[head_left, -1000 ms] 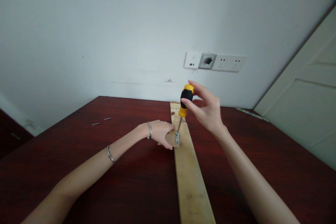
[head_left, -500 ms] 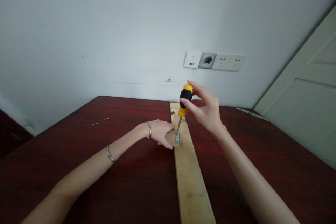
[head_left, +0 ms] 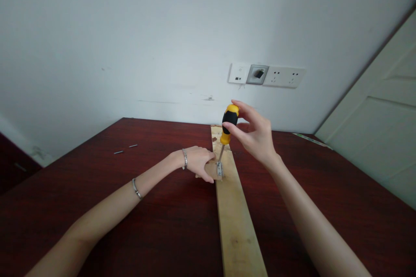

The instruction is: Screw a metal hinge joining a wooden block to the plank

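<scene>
My right hand (head_left: 255, 134) pinches the yellow and black handle of a screwdriver (head_left: 230, 120) between thumb and fingers. The shaft slants down, its tip at a small metal bracket (head_left: 220, 169). That bracket sits against the end of a small wooden block (head_left: 212, 169), on top of a long wooden board (head_left: 235, 220). Fingers and thumb of my left hand (head_left: 196, 161) are wrapped round the block from the left, partly hiding it. Whether the tip sits in a screw head is too small to tell.
Two loose screws (head_left: 118, 152) lie on the dark red table (head_left: 156, 225) at the left. Behind the table rises a white wall with a row of sockets (head_left: 284, 77). A pale door (head_left: 390, 108) stands at the right, near a thin printed strip (head_left: 312, 140).
Almost nothing differs. Both hands keep their hold, and the screwdriver stays at the bracket with barely a shift; the view has moved very slightly.
</scene>
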`<move>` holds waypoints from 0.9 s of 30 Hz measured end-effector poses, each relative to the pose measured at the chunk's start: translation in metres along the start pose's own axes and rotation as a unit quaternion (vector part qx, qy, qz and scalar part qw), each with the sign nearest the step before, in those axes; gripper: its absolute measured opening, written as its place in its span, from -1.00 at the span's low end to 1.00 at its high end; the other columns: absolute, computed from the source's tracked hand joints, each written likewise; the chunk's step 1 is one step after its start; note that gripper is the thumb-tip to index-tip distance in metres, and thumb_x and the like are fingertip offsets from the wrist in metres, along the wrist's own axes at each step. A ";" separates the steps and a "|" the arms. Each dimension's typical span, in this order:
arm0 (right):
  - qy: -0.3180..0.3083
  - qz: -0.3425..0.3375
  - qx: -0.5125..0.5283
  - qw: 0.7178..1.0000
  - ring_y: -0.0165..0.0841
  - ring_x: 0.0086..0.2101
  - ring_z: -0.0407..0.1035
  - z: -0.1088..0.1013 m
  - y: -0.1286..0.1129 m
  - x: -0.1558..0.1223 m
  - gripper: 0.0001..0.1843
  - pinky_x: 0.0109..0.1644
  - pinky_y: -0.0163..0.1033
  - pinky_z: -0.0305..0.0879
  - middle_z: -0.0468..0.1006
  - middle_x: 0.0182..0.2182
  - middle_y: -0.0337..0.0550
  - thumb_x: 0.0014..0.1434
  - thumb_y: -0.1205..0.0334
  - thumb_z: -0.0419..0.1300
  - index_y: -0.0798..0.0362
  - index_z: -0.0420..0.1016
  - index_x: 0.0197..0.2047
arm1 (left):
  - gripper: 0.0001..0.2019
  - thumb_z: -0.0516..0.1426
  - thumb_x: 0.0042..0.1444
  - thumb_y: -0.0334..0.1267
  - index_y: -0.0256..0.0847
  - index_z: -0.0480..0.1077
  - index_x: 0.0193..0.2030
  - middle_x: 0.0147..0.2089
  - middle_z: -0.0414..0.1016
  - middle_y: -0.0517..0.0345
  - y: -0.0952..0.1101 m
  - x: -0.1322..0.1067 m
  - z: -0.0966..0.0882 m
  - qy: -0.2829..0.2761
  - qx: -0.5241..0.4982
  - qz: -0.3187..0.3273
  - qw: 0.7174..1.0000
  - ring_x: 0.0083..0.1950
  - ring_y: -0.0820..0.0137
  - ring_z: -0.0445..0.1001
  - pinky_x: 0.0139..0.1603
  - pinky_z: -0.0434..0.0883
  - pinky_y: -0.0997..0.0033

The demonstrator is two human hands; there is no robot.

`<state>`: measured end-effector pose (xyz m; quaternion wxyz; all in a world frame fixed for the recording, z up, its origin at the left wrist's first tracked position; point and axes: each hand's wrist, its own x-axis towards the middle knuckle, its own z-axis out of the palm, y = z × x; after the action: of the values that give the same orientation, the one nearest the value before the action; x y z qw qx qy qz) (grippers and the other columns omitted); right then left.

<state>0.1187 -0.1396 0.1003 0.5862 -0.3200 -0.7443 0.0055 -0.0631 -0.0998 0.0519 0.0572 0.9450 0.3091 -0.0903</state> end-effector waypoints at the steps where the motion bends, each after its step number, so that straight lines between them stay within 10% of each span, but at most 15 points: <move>1: -0.003 0.004 0.003 1.000 -0.33 -0.21 0.45 -0.001 -0.001 0.001 -0.45 -0.31 -0.25 0.57 0.50 0.01 -0.09 0.07 0.07 0.29 -0.05 0.39 0.14 | -0.33 0.22 -0.18 0.26 -0.19 0.36 -0.03 -0.13 0.54 0.02 0.000 0.000 0.000 0.001 0.002 0.001 1.000 -0.20 0.18 0.52 -0.29 0.36 0.36; 27: -0.079 0.042 -0.053 0.995 -0.34 -0.28 0.36 -0.015 -0.004 0.009 -0.52 -0.48 -0.34 0.39 0.46 -0.06 -0.07 0.07 0.16 0.26 -0.05 0.40 0.09 | -0.36 0.21 -0.19 0.27 -0.21 0.37 -0.10 -0.17 0.55 0.02 0.000 0.002 0.002 0.006 0.019 -0.002 1.000 -0.22 0.19 0.52 -0.28 0.36 0.35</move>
<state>0.1292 -0.1443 0.1145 0.5072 -0.3802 -0.7733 0.0156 -0.0617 -0.0995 0.0499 0.0373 0.9459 0.3094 -0.0908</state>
